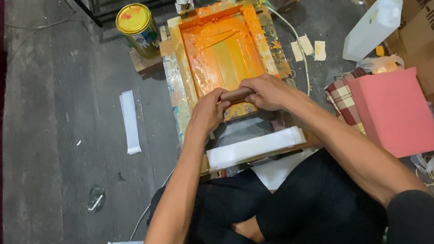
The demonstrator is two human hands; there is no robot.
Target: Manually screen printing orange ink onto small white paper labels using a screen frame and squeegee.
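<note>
A brown wooden squeegee handle (236, 94) lies crosswise at the near end of the printing frame (267, 33), gripped at both ends, left hand (209, 110) and right hand (265, 91) closed round it. The frame sits flat on the floor, its screen (220, 52) smeared thick with orange ink, greenish streaks showing mid-mesh.

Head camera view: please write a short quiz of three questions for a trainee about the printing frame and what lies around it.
1. True or false: both hands grip the brown wooden handle at the near edge of the printing frame.
2. Which colour of ink covers the screen? A green, B orange, C blue.
3. What stands left of the frame at its far corner?

Key: 1 true. 2 B. 3 A tin can with a yellow lid.
</note>
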